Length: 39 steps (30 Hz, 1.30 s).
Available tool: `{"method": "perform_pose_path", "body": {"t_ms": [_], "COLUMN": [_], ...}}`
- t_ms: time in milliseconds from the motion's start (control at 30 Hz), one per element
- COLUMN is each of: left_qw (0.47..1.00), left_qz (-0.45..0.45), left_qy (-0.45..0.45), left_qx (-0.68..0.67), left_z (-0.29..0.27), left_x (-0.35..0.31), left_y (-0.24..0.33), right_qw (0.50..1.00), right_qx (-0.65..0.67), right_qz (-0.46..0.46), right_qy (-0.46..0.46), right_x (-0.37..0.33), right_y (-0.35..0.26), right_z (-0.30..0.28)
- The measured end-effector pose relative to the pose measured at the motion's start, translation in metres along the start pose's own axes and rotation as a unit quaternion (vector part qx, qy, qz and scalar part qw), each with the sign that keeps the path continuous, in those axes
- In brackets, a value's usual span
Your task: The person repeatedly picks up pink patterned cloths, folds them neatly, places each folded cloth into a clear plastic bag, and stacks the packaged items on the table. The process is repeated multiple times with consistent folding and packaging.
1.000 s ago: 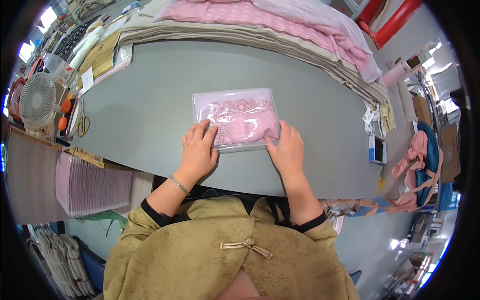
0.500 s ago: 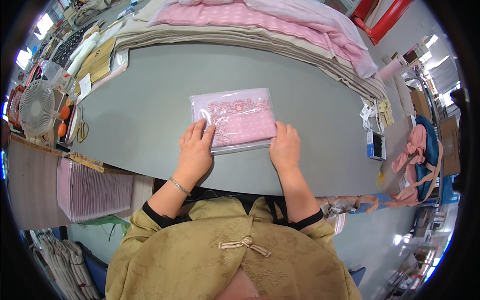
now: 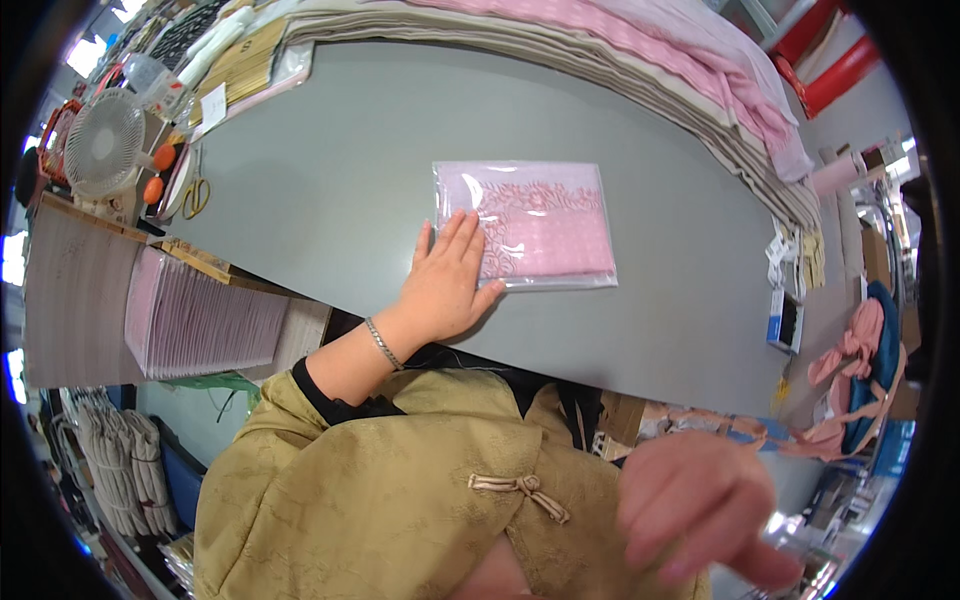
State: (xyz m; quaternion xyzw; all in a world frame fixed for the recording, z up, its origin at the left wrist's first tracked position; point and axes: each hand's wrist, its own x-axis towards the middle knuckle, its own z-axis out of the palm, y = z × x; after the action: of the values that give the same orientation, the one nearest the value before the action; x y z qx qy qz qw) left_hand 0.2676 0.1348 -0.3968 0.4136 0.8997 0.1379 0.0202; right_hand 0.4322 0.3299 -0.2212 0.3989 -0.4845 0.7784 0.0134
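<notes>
A folded pink cloth with a darker floral pattern and pale dots lies flat in a clear plastic bag (image 3: 550, 225) on the grey table. Across the bag's lower left edge rests my left hand (image 3: 452, 285), palm down, its fingers stretched out and apart. My right hand (image 3: 695, 510) is off the table, raised in front of my jacket at the lower right. Motion smears its fingers, and whether they hold anything does not show.
Stacked beige and pink fabric (image 3: 600, 50) covers the table's far side. Yellow-handled scissors (image 3: 196, 190) and a white fan (image 3: 105, 145) are at left, above a stack of pink packs (image 3: 205, 315). A small blue box (image 3: 785, 320) sits at right.
My right hand has let go of the bag's right edge and come back toward my body. My left hand has flattened on the bag's left edge. The whole view has shifted.
</notes>
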Motion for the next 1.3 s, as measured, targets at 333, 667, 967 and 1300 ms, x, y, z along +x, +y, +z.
{"method": "perform_pose_path", "body": {"t_ms": [333,667,967,1300], "left_qw": [0.999,0.998,0.994,0.995], "left_qz": [-0.001,-0.046,0.000,0.087], "left_qy": [0.015,0.009,0.055,0.020], "left_qx": [-0.029,-0.052,-0.097,0.045], "left_z": [0.012,0.006,-0.027,0.016], "left_x": [-0.006,-0.006,0.005,0.053], "left_y": [-0.009,0.001,0.002,0.008], "right_qw": [0.990,0.843,0.842,0.753], "right_qx": [-0.064,0.106,0.077,-0.374], "right_qz": [-0.126,0.132,0.169,0.377], "right_qy": [-0.026,0.510,0.507,0.389], "right_x": [0.015,-0.048,-0.046,-0.062], "right_y": [-0.002,0.060,0.066,0.107], "right_z": [0.014,-0.051,-0.056,-0.059]}}
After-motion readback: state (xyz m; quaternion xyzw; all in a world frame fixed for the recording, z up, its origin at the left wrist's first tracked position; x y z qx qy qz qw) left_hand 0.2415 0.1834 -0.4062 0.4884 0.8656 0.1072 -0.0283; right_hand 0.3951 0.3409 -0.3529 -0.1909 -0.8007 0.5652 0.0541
